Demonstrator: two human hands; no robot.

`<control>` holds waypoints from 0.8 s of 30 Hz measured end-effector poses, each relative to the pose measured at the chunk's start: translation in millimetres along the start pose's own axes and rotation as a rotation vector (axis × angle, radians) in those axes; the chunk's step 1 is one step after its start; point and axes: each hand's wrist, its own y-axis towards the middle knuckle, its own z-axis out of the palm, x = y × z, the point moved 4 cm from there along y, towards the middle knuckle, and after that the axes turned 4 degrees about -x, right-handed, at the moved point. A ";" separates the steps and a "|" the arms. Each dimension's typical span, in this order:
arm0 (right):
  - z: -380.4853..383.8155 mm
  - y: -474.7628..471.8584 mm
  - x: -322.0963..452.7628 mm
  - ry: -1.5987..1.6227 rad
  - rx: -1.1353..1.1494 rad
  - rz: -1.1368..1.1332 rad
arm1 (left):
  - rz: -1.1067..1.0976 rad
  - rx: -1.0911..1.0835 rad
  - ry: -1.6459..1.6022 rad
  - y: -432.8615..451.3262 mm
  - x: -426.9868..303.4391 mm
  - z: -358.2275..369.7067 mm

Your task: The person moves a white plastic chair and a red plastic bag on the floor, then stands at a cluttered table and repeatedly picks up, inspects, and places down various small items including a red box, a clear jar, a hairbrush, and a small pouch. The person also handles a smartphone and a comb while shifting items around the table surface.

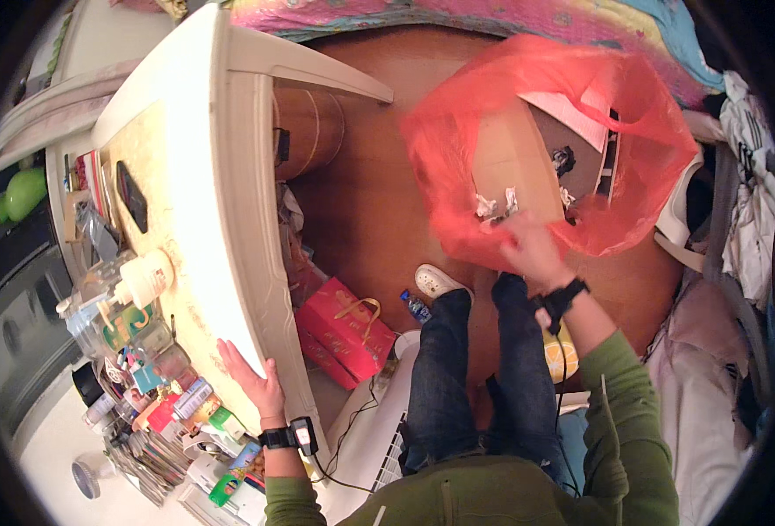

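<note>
A large red translucent plastic bag (453, 217) spreads wide-mouthed over the floor in front of me. Inside it lie a piece of brown cardboard (512, 151), crumpled white tissues (486, 205), a crumpled black scrap (563, 160) and a white panel (574, 118). My right hand (537, 253), blurred and with curled fingers, grips the bag's near rim. At left, my left hand (256, 381) rests spread on the edge of a cream table (197, 164), holding nothing. Both wrists wear black straps with small devices.
A dark phone-like slab (131, 197), a white pump bottle (147, 279) and cluttered small items cover the table. Below stand a red gift bag (348, 332) and a small bottle (416, 306). A brown drum-shaped container (308, 131) sits beneath the table. Clothes (752, 177) hang at right.
</note>
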 end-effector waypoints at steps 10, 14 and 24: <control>-8.2 -21.8 242.7 0.115 0.387 0.218 | -0.020 0.008 0.012 1.4 2.4 -5.6; -14.0 -5.7 284.7 0.052 0.367 0.223 | -0.042 0.020 -0.005 0.5 4.7 -8.2; 42.1 47.2 354.5 0.059 0.252 0.276 | -0.009 -0.034 -0.106 -0.5 8.8 -15.9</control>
